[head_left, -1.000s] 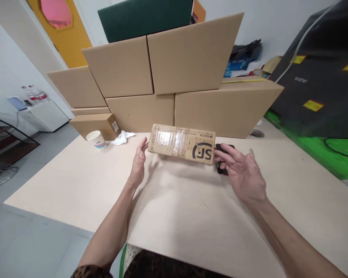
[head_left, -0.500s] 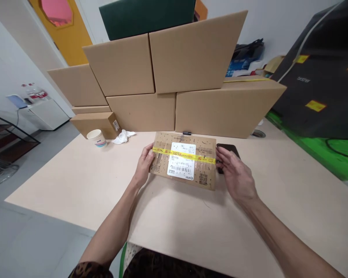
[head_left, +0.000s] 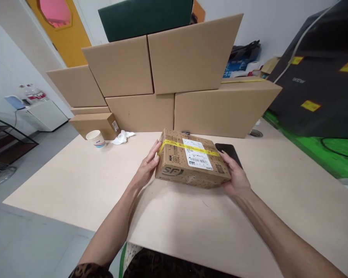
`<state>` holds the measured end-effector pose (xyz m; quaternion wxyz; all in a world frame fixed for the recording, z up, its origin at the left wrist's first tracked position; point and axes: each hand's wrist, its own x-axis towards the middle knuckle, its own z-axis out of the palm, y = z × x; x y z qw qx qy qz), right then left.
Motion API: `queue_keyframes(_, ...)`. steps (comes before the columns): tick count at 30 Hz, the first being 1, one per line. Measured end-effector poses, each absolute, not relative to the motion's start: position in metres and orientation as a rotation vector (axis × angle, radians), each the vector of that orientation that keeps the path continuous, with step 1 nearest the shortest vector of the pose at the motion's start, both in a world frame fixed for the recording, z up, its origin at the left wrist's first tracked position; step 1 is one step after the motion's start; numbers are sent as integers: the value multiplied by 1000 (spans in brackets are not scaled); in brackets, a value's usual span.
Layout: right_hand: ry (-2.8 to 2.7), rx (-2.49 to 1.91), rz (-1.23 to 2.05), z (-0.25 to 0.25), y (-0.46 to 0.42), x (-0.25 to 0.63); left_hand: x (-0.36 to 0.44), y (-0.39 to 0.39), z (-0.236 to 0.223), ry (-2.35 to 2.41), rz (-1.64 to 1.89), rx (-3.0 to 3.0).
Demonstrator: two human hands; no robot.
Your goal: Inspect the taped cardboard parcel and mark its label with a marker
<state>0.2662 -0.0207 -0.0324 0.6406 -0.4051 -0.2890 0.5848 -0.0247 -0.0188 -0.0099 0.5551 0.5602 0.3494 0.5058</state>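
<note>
A cardboard parcel (head_left: 178,156), crossed by yellow tape (head_left: 176,144) and bearing a white shipping label (head_left: 197,157), was held between two bare hands above the near middle of a pale table (head_left: 84,189), its printed "SF" side turned toward the wearer; whether its underside touched the tabletop could not be told. The left hand (head_left: 147,164) lay along the parcel's left end, fingers close together, while the right hand (head_left: 235,173) clasped the right end, the two gripping the parcel from opposite sides. Just beyond the right hand lay a flat dark object (head_left: 230,150), and behind the parcel a small black item (head_left: 186,133) showed in part. To the left, a paper cup (head_left: 96,139) stood near a crumpled white tissue (head_left: 122,137), both before a small carton (head_left: 89,125). Large plain cartons (head_left: 188,58) rose in a stack along the back, topped by a dark green box (head_left: 146,19). A dark-covered bulk (head_left: 310,85) with yellow stickers flanked the table at right, and an orange-yellow door (head_left: 68,44) stood beyond at left
</note>
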Motion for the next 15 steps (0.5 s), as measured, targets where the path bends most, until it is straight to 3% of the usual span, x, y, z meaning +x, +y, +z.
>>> queue_keyframes(8, -655, -894, 1392, -25, -35, 249, -9, -20, -14, 823, 1235, 847)
queue_keyframes(15, -1018, -808, 1248, -28, -46, 253, -22, -15, -9, 734, 1074, 744)
